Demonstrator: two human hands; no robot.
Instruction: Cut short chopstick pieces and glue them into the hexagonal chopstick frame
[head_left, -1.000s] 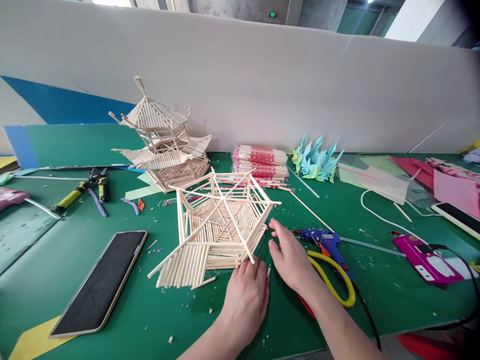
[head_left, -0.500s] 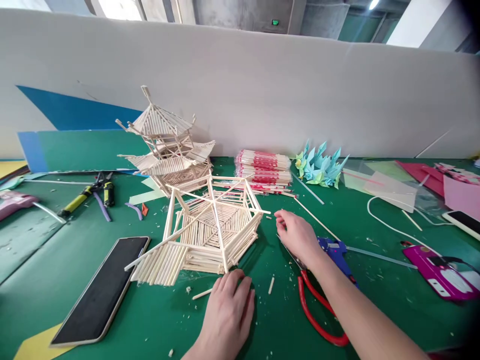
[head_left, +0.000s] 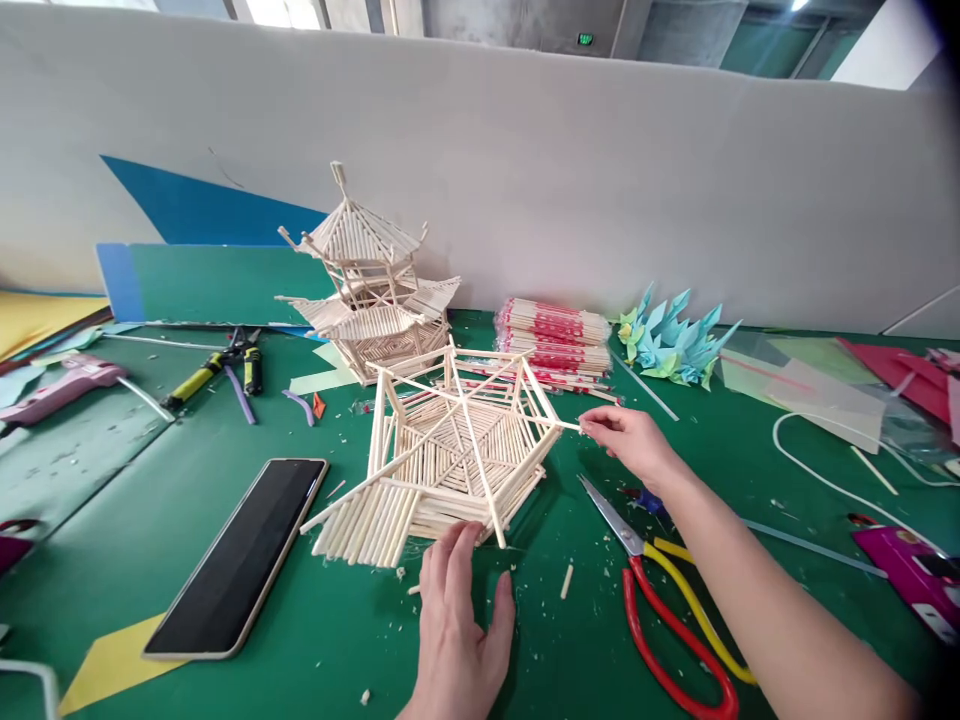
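An unfinished-looking hexagonal frame of pale wooden sticks (head_left: 457, 440) rests on the green table, with a slatted panel (head_left: 364, 522) sloping off its front left. My right hand (head_left: 626, 440) pinches the end of a stick (head_left: 570, 427) that juts from the frame's right corner. At the front edge of the frame is my left hand (head_left: 461, 610), its fingers apart and fingertips at the lower sticks, holding nothing. Behind stands a tiered stick pagoda (head_left: 371, 290).
Open scissors (head_left: 637, 545) lie below my right forearm, partly over a blue glue gun (head_left: 649, 502). A phone (head_left: 236, 560) lies at left, pliers (head_left: 217, 370) behind it. Wrapped stick bundles (head_left: 555, 335) and blue folded paper (head_left: 675, 335) stand at the back.
My right hand has closed on the stick's end at the right corner. My left hand's thumb has spread from its fingers. The view has shifted, so things appear farther right.
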